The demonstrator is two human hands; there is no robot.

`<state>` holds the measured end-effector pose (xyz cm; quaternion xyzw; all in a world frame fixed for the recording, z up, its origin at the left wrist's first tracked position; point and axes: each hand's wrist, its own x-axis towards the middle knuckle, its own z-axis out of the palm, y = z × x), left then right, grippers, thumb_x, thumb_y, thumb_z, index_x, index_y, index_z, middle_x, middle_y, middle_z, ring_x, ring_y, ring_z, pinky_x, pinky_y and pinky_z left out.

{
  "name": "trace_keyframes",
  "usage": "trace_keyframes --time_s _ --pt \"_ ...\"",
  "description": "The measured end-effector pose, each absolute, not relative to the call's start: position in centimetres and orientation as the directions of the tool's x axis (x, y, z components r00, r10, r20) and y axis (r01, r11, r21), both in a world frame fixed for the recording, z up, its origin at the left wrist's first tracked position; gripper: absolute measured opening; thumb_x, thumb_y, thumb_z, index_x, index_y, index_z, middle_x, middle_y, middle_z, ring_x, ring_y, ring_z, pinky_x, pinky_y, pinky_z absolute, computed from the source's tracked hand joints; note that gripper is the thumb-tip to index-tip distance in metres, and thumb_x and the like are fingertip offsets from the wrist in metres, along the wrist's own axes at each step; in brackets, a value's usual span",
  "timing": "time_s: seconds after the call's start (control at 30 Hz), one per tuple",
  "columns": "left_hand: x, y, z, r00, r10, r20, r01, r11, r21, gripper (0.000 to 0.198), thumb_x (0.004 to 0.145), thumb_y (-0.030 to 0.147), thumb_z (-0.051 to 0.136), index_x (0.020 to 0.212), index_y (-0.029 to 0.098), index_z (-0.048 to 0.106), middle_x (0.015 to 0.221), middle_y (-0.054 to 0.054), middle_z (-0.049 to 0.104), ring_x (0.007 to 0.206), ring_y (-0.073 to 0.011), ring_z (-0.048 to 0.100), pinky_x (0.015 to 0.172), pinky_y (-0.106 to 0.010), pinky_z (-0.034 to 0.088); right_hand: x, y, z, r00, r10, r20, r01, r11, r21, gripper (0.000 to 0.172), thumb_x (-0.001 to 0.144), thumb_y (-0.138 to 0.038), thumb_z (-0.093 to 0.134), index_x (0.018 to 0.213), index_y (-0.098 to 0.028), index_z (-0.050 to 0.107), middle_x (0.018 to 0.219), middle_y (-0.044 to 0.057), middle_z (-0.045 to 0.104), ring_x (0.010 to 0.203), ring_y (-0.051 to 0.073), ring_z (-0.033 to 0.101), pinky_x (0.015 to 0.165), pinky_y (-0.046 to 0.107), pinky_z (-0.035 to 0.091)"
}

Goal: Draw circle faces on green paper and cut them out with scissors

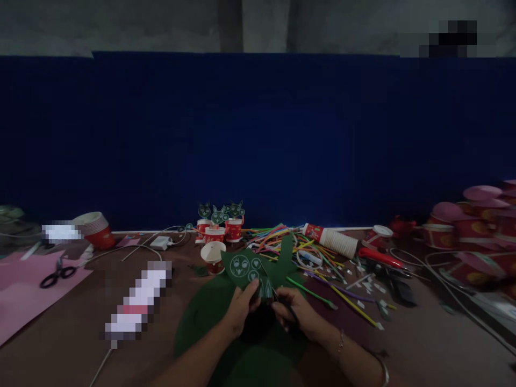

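My left hand [243,307] pinches a green paper sheet [236,278] with a cat-like face, hearts and ear shapes drawn on it in white. Dark-handled scissors [292,314] are in my right hand [304,316], their blades at the sheet's right side by the ear shapes. A strip of green paper sticks up behind my right hand. More green [201,328] spreads below both hands; I cannot tell whether it is paper or something else. Just beyond the sheet stands a paper cup [213,255], and behind it are several red cups with green cat heads [219,216].
Colourful pipe cleaners [278,242] and paper scraps lie beyond my right hand, with a stack of cups [336,242] on its side. A red-handled tool [381,257] lies to the right. Pink paper [36,290] and other scissors [57,275] are left. A blue partition [258,145] stands behind.
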<state>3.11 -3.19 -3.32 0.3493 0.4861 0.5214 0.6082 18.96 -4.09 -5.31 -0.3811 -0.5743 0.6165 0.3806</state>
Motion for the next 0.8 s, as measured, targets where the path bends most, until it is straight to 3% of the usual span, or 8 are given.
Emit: trace_keyframes --time_s 0.1,0.17,0.27,0.43,0.8 --pt "2.8 -2.8 -3.7 -0.155 0.961 -0.231 -0.373 0.159 0.914 0.038 0.056 0.048 0.074 0.064 0.015 0.057 0.057 0.003 0.057 0.053 -0.0109 0.053 0.048 -0.021 0.041 18.8 -4.1 -5.4 -0.4 0.915 -0.046 -0.016 -0.058 -0.998 0.046 0.066 -0.06 0.065 0.069 -0.016 0.049 0.043 -0.008 0.044 0.033 0.005 0.037 0.033 0.016 0.032" --pt "2.8 -2.7 -3.8 -0.175 0.96 -0.218 -0.37 0.141 0.918 0.036 0.054 0.045 0.076 0.064 0.015 0.059 0.059 0.002 0.058 0.058 -0.0127 0.056 0.053 -0.022 0.044 18.7 -4.1 -5.4 -0.396 0.918 -0.036 -0.047 -0.059 -0.997 0.046 0.065 -0.06 0.066 0.072 -0.016 0.05 0.044 -0.008 0.045 0.035 0.005 0.039 0.035 0.017 0.033" --pt "3.2 -3.1 -3.6 -0.105 0.972 -0.21 -0.329 0.165 0.93 0.033 0.053 0.041 0.078 0.064 0.015 0.061 0.056 0.003 0.056 0.055 -0.0113 0.054 0.05 -0.021 0.044 18.5 -4.2 -5.3 -0.376 0.927 0.014 -0.128 -0.037 -0.991 0.047 0.064 -0.057 0.068 0.079 -0.015 0.053 0.05 -0.006 0.05 0.04 0.007 0.043 0.039 0.018 0.035" --pt "3.4 -3.4 -3.6 -0.038 0.982 -0.185 -0.301 0.165 0.939 0.036 0.055 0.041 0.077 0.078 0.015 0.066 0.07 -0.001 0.064 0.062 -0.0132 0.057 0.053 -0.021 0.046 18.5 -4.1 -5.2 -0.378 0.924 0.055 -0.162 -0.008 -0.987 0.048 0.06 -0.055 0.073 0.08 -0.015 0.055 0.052 -0.005 0.051 0.044 0.007 0.043 0.042 0.019 0.034" --pt "3.3 -3.1 -4.1 0.003 0.991 -0.134 -0.294 0.129 0.947 0.038 0.061 0.042 0.074 0.086 0.015 0.068 0.084 -0.006 0.069 0.076 -0.0196 0.063 0.066 -0.027 0.052 18.3 -4.4 -4.6 -0.318 0.947 -0.037 -0.108 -0.075 -0.991 0.048 0.061 -0.06 0.069 0.071 -0.017 0.049 0.043 -0.007 0.046 0.035 0.005 0.038 0.035 0.017 0.032"
